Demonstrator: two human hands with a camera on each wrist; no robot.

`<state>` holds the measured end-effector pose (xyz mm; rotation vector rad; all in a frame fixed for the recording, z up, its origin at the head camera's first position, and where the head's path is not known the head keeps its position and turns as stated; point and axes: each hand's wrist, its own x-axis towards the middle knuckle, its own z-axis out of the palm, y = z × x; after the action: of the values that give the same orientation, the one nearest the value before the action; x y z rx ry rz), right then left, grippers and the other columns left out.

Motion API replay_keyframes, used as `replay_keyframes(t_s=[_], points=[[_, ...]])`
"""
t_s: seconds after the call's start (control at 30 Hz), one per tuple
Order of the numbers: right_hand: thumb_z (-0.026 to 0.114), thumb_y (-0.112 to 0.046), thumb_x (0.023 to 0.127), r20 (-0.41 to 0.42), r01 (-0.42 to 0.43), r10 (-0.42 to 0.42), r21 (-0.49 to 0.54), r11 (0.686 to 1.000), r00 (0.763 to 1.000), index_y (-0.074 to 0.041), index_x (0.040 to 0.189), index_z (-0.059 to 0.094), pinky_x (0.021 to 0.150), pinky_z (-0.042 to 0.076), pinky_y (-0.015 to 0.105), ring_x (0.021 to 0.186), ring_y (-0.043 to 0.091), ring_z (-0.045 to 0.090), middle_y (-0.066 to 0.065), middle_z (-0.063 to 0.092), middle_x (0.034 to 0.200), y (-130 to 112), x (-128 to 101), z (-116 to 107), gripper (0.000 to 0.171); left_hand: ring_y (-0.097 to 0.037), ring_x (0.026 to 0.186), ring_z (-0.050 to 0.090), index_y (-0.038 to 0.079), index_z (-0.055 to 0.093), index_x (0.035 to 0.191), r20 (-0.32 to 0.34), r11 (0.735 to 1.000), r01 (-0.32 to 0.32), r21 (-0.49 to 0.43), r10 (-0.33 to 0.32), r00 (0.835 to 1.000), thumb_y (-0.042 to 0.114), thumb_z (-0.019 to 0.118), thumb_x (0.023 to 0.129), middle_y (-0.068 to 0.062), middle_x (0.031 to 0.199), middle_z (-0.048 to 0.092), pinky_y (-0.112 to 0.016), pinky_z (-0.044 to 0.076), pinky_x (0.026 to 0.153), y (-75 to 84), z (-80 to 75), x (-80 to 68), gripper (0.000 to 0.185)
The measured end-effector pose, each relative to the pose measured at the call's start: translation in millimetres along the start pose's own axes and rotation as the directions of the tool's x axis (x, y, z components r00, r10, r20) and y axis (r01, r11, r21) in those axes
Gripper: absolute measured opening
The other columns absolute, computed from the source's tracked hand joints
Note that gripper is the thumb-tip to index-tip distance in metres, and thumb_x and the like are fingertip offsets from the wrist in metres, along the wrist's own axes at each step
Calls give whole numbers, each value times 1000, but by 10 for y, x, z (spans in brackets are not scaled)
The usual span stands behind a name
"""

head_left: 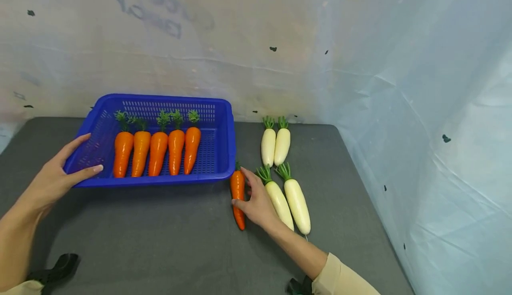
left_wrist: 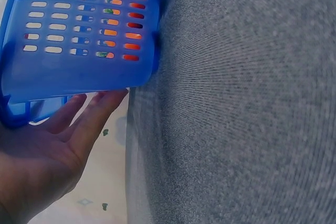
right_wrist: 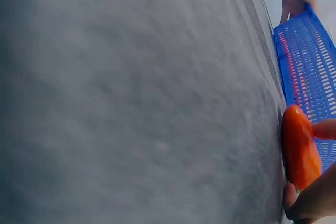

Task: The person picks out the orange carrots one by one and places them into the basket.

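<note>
A blue plastic basket [head_left: 224, 153] sits at the back left of the table, with several orange carrots [head_left: 158, 153] side by side in it, green tops toward the back. My left hand [head_left: 54, 179] holds the basket's front left corner, thumb over the rim. From the left wrist view, fingers [left_wrist: 100, 111] of this hand touch the basket's end wall [left_wrist: 79, 74]. Just outside the basket's front right corner, one more carrot [head_left: 238, 193] lies on the table. My right hand [head_left: 258, 204] grips it between thumb and fingers; the right wrist view shows the carrot's tip end [right_wrist: 299, 140].
Several white radishes [head_left: 298, 206] with green tops lie on the table right of my right hand, two behind two. The grey table [head_left: 168, 241] ends at a sheet-covered wall [head_left: 240, 41] behind. Another pale sheet [head_left: 452, 153] hangs along the right edge.
</note>
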<state>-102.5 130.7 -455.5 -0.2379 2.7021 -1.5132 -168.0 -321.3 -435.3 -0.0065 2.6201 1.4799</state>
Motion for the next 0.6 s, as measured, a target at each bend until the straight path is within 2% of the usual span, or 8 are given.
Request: replay_keyframes(t_s=[0.17, 0.33, 0.43, 0.6], points=[[83, -12, 78, 61, -12, 19, -112, 994, 998, -16, 153, 39, 89, 52, 39, 109, 28, 57, 16, 47, 140, -27, 100, -40, 88, -67, 137, -3, 47, -5, 156, 1, 1000, -4, -4, 4, 1000, 34, 60, 100, -27, 160, -18, -83, 4, 100, -6, 12, -2, 86], [88, -15, 74, 106, -50, 71, -195, 980, 992, -16, 150, 43, 80, 55, 34, 96, 23, 63, 11, 56, 128, -86, 226, -121, 88, -68, 136, 0, 48, -4, 155, -4, 1000, 0, -14, 0, 1000, 33, 60, 100, -29, 160, -17, -83, 7, 99, 3, 4, -2, 86], [88, -13, 73, 114, -73, 95, -183, 980, 989, -13, 149, 42, 79, 56, 32, 92, 21, 66, 10, 58, 129, -92, 272, -147, 89, -68, 136, 0, 48, -4, 155, -3, 1000, 6, -10, -6, 1000, 33, 60, 100, -29, 160, -17, -83, 7, 99, 13, 1, -6, 86], [83, -2, 74, 107, -123, 131, -76, 989, 986, -12, 148, 36, 72, 57, 31, 89, 21, 66, 12, 56, 133, -66, 283, -157, 88, -68, 136, -2, 45, -5, 156, 6, 1000, 5, -18, -4, 1000, 32, 59, 100, -28, 160, -18, -82, 5, 100, 27, -1, -8, 86]])
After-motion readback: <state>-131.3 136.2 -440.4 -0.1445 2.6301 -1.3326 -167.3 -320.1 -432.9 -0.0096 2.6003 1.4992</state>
